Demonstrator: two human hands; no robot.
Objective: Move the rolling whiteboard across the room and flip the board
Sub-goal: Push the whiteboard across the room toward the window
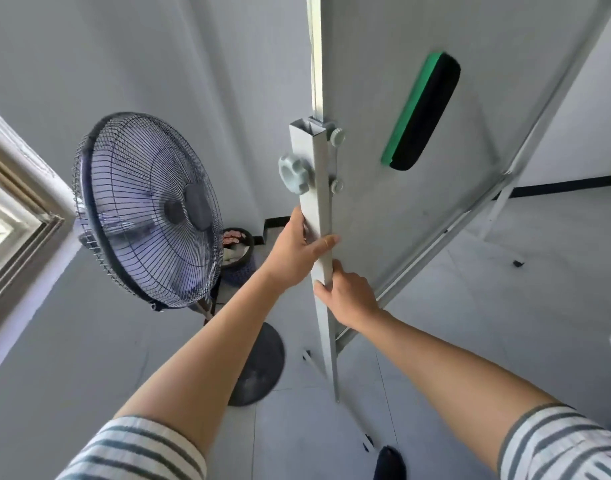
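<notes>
The rolling whiteboard (383, 81) fills the upper right, its pale board face towards me. Its grey square upright post (312, 188) runs down the middle, with a large round knob (292, 173) and two smaller knobs on it. My left hand (298, 251) is wrapped around the post just below the knobs. My right hand (349, 294) grips the same post a little lower, from the right side. A green and black eraser (423, 112) sticks to the board face. The post's foot and a caster (368, 443) show near the floor.
A standing fan (148, 213) with a round dark base (259, 365) is close on the left of the post. A window frame (16, 202) is at far left. A dark bin (238, 258) sits in the corner behind the fan. My shoe (388, 462) is at the bottom.
</notes>
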